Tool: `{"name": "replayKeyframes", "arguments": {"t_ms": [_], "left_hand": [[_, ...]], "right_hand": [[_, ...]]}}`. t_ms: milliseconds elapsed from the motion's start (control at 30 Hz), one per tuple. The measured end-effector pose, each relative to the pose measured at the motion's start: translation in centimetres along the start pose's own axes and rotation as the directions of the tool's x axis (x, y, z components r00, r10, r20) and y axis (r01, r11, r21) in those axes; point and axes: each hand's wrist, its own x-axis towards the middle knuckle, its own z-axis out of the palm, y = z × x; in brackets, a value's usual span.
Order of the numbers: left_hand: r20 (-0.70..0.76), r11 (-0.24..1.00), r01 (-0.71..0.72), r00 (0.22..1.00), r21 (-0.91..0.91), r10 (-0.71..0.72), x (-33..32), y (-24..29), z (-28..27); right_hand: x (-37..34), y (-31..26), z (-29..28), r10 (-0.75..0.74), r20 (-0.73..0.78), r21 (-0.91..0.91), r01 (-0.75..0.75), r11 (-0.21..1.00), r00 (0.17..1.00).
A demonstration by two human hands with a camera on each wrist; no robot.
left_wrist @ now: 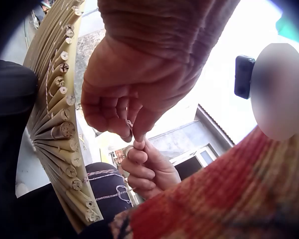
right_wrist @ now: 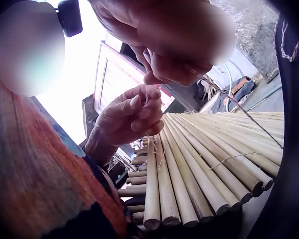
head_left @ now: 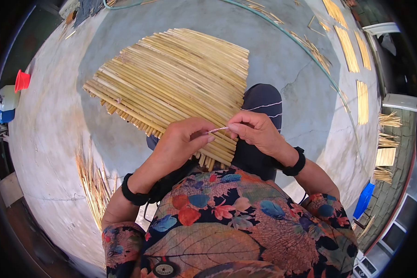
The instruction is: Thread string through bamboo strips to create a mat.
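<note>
A panel of pale reed stalks (head_left: 180, 78) lies across the person's lap, its stalk ends showing in the left wrist view (left_wrist: 67, 130) and the right wrist view (right_wrist: 189, 199). Above its near corner, the left hand (head_left: 178, 141) pinches a thin twisted string (head_left: 219, 130) between thumb and finger. The right hand (head_left: 259, 133) pinches the same string a short way to the right. Seen from the right wrist, the left hand (right_wrist: 127, 117) holds string just below the right hand (right_wrist: 174, 55). More string (head_left: 264, 106) lies over the dark-clad knee.
Loose thin stalks (head_left: 95, 180) lie on the floor at the left. Flat reed bundles (head_left: 346, 48) lie at the right, beyond a green hose (head_left: 306, 48). A red bucket (head_left: 22, 81) stands at the far left, and a blue object (head_left: 363, 200) at the lower right.
</note>
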Motion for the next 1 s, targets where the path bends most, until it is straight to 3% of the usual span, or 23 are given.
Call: {"name": "replayKeyframes", "arguments": {"t_ms": [100,200,300,367,400,467,500,600,633,667,733,867,933,1000], "left_hand": [[0.031,0.995,0.077,0.997,-0.065,-0.075,-0.1,0.7,0.0],[0.013,0.998,-0.004,1.000,-0.055,0.005,0.2,0.4,0.4],[-0.072,0.989,-0.146,0.986,0.023,0.147,0.0,-0.5,1.3],[-0.126,0.969,-0.239,0.961,0.065,0.246,-0.1,-0.6,1.8],[-0.134,0.968,-0.239,0.960,0.071,0.247,-0.4,-0.3,1.9],[-0.094,0.997,-0.076,0.993,-0.006,0.076,-1.0,0.4,1.9],[-0.096,0.997,-0.071,0.993,-0.003,0.071,-1.2,0.3,2.1],[-0.141,0.991,-0.088,0.987,-0.100,0.073,-1.7,0.2,2.3],[-0.161,0.987,-0.101,0.984,-0.128,0.080,-1.9,0.3,2.4],[-0.182,0.981,-0.117,0.979,-0.158,0.088,-2.1,0.4,2.4],[-0.145,0.969,-0.087,0.988,-0.230,0.055,-2.4,0.4,2.1],[-0.106,0.879,-0.088,0.993,-0.469,0.043,-2.2,-0.2,1.9],[-0.129,0.879,-0.114,0.990,-0.462,0.060,-2.1,-0.6,2.1],[-0.157,0.879,-0.137,0.985,-0.457,0.072,-2.3,-0.7,2.3]], "right_hand": [[-1.0,0.6,0.0,-0.004,-0.021,0.054,0.005,0.999,1.000],[-1.2,1.3,-0.3,-0.012,-0.045,0.028,0.014,1.000,0.999],[-1.1,1.9,-1.3,-0.013,0.015,-0.149,0.016,0.989,1.000],[-0.8,2.1,-1.6,-0.227,0.010,-0.337,0.217,0.916,0.974],[-0.6,1.8,-1.6,-0.233,0.018,-0.337,0.225,0.914,0.972],[-0.3,0.9,-1.6,-0.324,0.031,-0.202,0.323,0.924,0.946],[-0.1,0.5,-1.2,-0.361,0.074,-0.199,0.369,0.908,0.929],[-0.4,0.7,1.2,-0.275,0.157,-0.071,0.289,0.955,0.948],[-0.5,1.1,1.9,-0.237,0.046,-0.011,0.238,0.971,0.970],[-0.7,0.9,1.8,-0.246,0.052,-0.011,0.247,0.969,0.968],[-1.4,0.3,1.3,-0.082,0.051,0.002,0.082,0.997,0.995],[-1.9,-0.1,1.5,-0.090,-0.036,0.023,0.091,0.996,0.995],[-2.0,-0.2,1.5,-0.183,-0.078,-0.019,0.182,0.983,0.980],[-2.0,-0.3,1.7,-0.181,-0.093,-0.010,0.181,0.983,0.979]]}}
